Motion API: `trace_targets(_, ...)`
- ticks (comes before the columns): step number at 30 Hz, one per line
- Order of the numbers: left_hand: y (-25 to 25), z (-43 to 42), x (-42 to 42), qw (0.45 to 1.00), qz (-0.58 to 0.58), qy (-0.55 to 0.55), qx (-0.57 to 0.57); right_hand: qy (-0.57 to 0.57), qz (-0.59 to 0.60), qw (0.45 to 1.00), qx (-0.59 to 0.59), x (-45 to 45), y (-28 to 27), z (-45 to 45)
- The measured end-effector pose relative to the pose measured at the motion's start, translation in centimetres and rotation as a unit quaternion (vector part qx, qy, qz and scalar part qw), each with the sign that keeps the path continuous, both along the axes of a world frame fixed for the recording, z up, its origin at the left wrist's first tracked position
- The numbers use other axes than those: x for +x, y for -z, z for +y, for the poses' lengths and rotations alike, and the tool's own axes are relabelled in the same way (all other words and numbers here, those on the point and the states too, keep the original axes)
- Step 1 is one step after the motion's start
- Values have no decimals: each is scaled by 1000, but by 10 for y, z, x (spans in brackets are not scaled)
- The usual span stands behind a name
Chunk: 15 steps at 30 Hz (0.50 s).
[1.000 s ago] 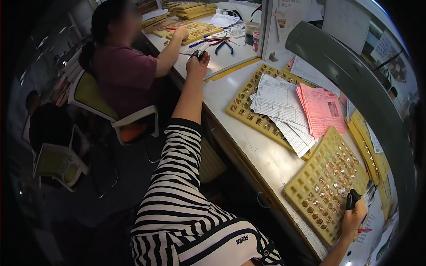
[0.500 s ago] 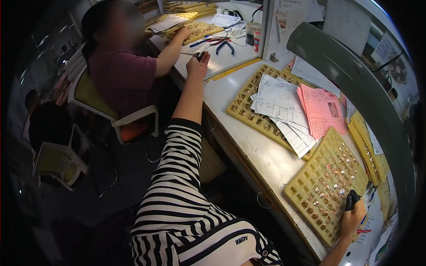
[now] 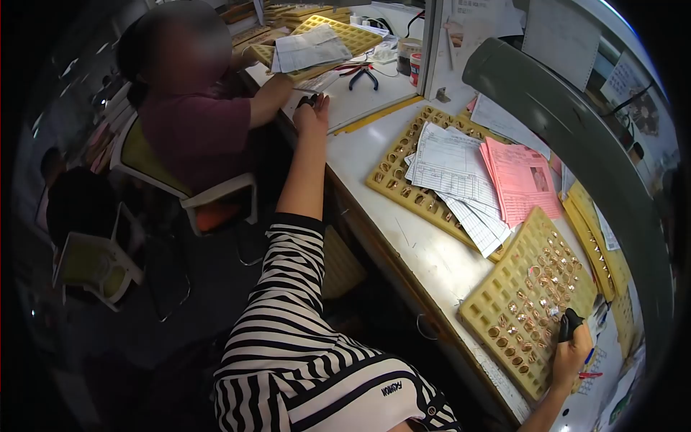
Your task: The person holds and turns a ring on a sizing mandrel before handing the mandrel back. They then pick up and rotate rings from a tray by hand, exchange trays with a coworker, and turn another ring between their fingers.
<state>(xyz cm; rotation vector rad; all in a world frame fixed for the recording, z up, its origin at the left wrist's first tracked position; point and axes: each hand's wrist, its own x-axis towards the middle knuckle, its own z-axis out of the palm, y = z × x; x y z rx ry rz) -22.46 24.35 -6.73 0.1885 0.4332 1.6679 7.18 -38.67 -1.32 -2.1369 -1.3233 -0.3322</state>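
Note:
My left hand [image 3: 312, 115], with black covers on some fingertips, is stretched out over the edge of the neighbouring desk, near the co-worker's arm. Its fingers are partly curled, and whether they hold anything is too small to tell. My right hand [image 3: 573, 347], also with black fingertip covers, rests at the right edge of a yellow slotted tray [image 3: 486, 297]. Many rings stand in the tray's slots. What lies between the right fingers is hidden. Behind it, a second yellow tray of rings [image 3: 383, 182] lies partly under white papers [image 3: 452, 164] and pink papers [image 3: 520, 176].
A co-worker [image 3: 194, 119] sits at the left, their arms by a tilted yellow tray [image 3: 363, 39] with a white sheet on it. Blue-handled pliers [image 3: 364, 76] lie on that desk. A dark curved lamp [image 3: 568, 108] arches over the right side. Yellow trays stand beyond.
The co-worker has leaned left, and a yellow tray with a sheet has moved right over their desk. My left hand has shifted slightly left and down. My right hand has barely moved.

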Motion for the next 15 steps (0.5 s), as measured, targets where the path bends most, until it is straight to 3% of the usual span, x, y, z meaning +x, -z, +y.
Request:
trace_targets(4,5,0,-3,999,27,-40,4,-6,1,1000,-3,2,1,-1)
trace_targets(10,13,11,-7,998,-37,-26,36,3,4,1000,-12,1,0,-1)
trace_targets(12,-5,-14,-7,990,-32,4,135,2,5,1000,-11,1,0,-1)
trace_targets(13,-12,-30,-1,997,15,-10,78,1,6,1000,-8,1,0,-1)
trace_targets(15,-1,-14,-7,941,-37,105,318,-5,-10,1000,0,1,0,1)
